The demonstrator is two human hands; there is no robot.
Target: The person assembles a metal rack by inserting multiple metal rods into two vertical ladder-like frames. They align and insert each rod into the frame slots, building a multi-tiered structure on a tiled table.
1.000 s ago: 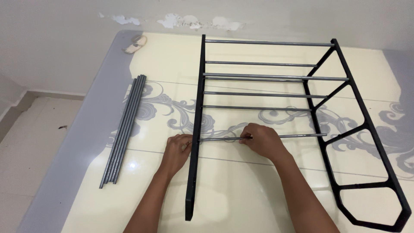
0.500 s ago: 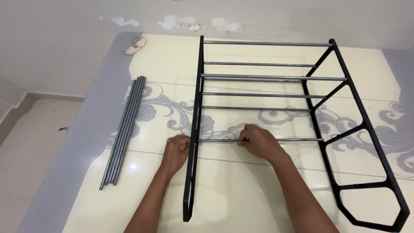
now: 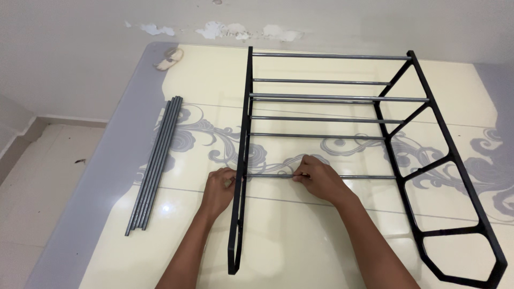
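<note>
- A person kneels or leans over a glossy cream floor surface with grey scroll patterns point(image 3: 300, 235), assembling a black metal rack lying flat on it.
- The left hand point(image 3: 218, 190) is closed around the black upright side frame of the rack point(image 3: 242, 160), near the surface's middle, bracing it just where a rod meets it.
- The right hand point(image 3: 316, 179) pinches the thin grey metal rod point(image 3: 364, 176), the lowest of the crossbars, thumb and fingers closed on it just right of the left frame.
- That rod spans towards the black angular right side frame point(image 3: 428, 166); five more grey crossbars point(image 3: 321, 98) already sit higher up, towards the far edge.
- Judged step: seating this rod's left end into the left frame. The next move seems to call for a steady push along the rod while the frame is held firm.
- A bundle of spare grey rods point(image 3: 155, 160) lies near the left edge, apart from both hands.
- Compared with half a second earlier, both hands sit in almost the same place and keep their grip; the left frame's lower end has shifted only slightly.
</note>
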